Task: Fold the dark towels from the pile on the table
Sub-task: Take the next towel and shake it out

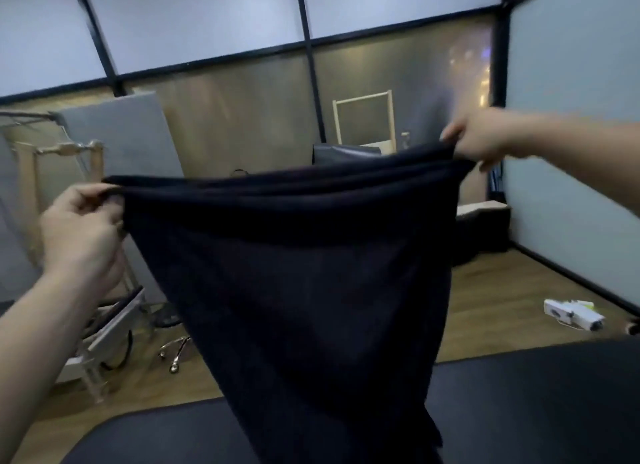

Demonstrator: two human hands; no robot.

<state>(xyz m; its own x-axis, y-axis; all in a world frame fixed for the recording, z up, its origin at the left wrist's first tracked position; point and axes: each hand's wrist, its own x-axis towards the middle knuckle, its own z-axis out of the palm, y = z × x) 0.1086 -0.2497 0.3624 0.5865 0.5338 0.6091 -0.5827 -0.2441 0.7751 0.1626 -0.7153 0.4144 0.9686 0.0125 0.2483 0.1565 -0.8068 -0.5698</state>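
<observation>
1. We are looking at the left hand [81,228] gripping one top corner of a dark towel [311,273]. Its fingers are curling tight, and the cloth is bunching under the thumb.
2. The right hand [481,141] is pinching the opposite top corner, higher and farther out. Thumb and fingers are closing on the hem, though blur is softening their outline.
3. The towel is hanging in the air, stretched between the two hands above the table [536,394]. Its top edge is sagging in soft folds and the cloth is narrowing downward.
4. The towel's lower end is running off the bottom of the view, so we cannot tell whether it is touching the table.
5. The dark tabletop is lying along the bottom, with its middle hiding behind the towel and its near side cut off.
6. A white box [571,313] is lying on the wooden floor [502,290] to the right. It is showing green and dark printing, too blurred for us to read.
7. At the left, a chrome chair base [175,351] is standing beside what is probably a pale metal rack [104,335], half hidden by the left arm.
</observation>
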